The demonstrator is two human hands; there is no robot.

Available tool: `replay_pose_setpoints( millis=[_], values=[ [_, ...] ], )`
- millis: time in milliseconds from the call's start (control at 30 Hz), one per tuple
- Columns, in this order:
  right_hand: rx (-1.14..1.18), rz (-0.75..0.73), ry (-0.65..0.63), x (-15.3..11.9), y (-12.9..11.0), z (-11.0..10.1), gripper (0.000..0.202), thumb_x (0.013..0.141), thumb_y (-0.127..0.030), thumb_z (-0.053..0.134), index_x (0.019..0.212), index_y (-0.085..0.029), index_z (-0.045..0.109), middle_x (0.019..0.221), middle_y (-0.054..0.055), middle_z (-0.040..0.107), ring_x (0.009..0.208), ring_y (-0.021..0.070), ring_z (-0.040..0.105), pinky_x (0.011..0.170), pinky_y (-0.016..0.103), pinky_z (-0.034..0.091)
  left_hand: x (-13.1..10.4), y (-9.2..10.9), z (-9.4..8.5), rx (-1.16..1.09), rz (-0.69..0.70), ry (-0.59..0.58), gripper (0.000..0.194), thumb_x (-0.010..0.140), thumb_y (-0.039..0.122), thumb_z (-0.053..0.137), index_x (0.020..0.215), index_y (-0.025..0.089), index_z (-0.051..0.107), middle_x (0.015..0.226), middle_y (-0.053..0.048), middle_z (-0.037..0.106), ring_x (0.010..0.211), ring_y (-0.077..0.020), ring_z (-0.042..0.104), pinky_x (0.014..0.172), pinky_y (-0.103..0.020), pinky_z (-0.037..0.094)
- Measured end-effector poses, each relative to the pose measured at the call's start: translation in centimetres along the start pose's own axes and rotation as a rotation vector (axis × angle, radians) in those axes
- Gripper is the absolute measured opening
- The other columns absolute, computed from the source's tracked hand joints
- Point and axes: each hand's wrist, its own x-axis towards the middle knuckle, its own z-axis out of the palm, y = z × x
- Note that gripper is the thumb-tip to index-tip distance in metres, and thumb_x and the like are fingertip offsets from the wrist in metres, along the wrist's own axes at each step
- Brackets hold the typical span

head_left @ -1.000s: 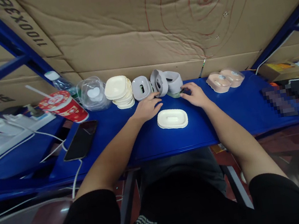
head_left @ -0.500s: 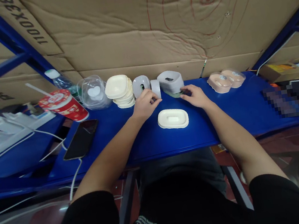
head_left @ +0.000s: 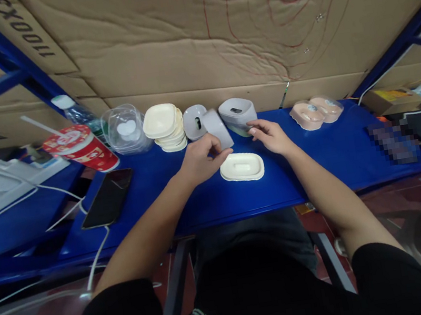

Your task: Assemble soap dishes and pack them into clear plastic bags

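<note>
My left hand (head_left: 202, 160) is closed on a light grey tray (head_left: 217, 128), tilted, its smooth side facing me. Behind it stands another grey tray (head_left: 193, 122) with a dark mark in its middle. My right hand (head_left: 269, 136) is beside a stack of grey trays (head_left: 236, 110); its fingers are apart, and nothing shows between them. Whether its fingertips touch the stack I cannot tell. Nearer to me, below the hands, a cream oval tray (head_left: 241, 167) lies flat on the blue table (head_left: 241, 200).
Left of the grey trays are stacked cream trays (head_left: 163, 122) and clear plastic lids (head_left: 126, 131). A red cup with a straw (head_left: 87, 149), a bottle (head_left: 79, 114) and a phone (head_left: 107, 198) stand or lie further left. Packaged pink trays (head_left: 315, 111) sit right. Cardboard (head_left: 159, 37) forms the back wall.
My left hand has moved toward me with the grey tray, lifting and tilting it away from the tray behind. My right hand has shifted slightly left beside the grey stack.
</note>
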Motion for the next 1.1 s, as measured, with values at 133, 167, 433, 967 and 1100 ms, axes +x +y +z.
replay_pose_setpoints(
  millis=[133,167,433,967,1100],
  values=[
    [0.072,-0.006,-0.073,-0.3,-0.8,0.6,0.079,0.092,-0.084,0.061,0.136,-0.02,0.072,0.109,0.01,0.08,0.082,0.0224,0.074,0.077,0.038,0.062,-0.4,1.9,0.6,-0.104,0.02,-0.089,0.029,0.097,0.032,0.074,0.082,0.023,0.05,0.072,0.005,0.061,0.057,-0.0082,0.054,0.053,-0.022,0.042],
    [0.097,-0.006,-0.094,-0.3,-1.0,0.8,0.08,0.092,-0.085,0.06,0.139,-0.02,0.07,0.113,0.01,0.079,0.084,0.0221,0.073,0.073,0.036,0.061,-0.6,2.2,0.9,-0.128,0.019,-0.109,0.029,0.097,0.032,0.074,0.082,0.023,0.05,0.073,0.006,0.062,0.057,-0.0082,0.054,0.052,-0.022,0.041],
    [0.216,0.044,-0.071,-0.1,-1.5,1.2,0.074,0.086,-0.088,0.065,0.109,-0.019,0.075,0.088,0.005,0.074,0.07,0.0168,0.062,0.057,0.028,0.048,-0.7,1.6,1.3,-0.227,-0.071,-0.223,0.029,0.092,0.032,0.076,0.084,0.024,0.049,0.077,0.004,0.061,0.064,-0.0108,0.057,0.06,-0.026,0.047],
    [0.097,0.262,-0.181,-0.6,-2.1,-1.0,0.062,0.079,-0.084,0.076,0.085,-0.023,0.068,0.055,-0.003,0.062,0.045,0.0146,0.056,0.044,0.027,0.042,0.6,-0.9,-0.2,-0.284,-0.763,-0.416,0.037,0.103,0.036,0.06,0.069,0.024,0.048,0.058,0.0,0.067,0.042,-0.013,0.059,0.044,-0.027,0.043],
    [0.052,0.311,-0.29,-0.8,-2.3,-1.6,0.057,0.083,-0.079,0.076,0.083,-0.023,0.065,0.053,-0.002,0.062,0.043,0.0144,0.057,0.041,0.026,0.04,0.7,-0.6,-0.2,-0.151,-0.801,-0.562,0.035,0.099,0.03,0.056,0.065,0.024,0.051,0.066,-0.002,0.073,0.045,-0.0144,0.063,0.048,-0.03,0.047]
  ],
)
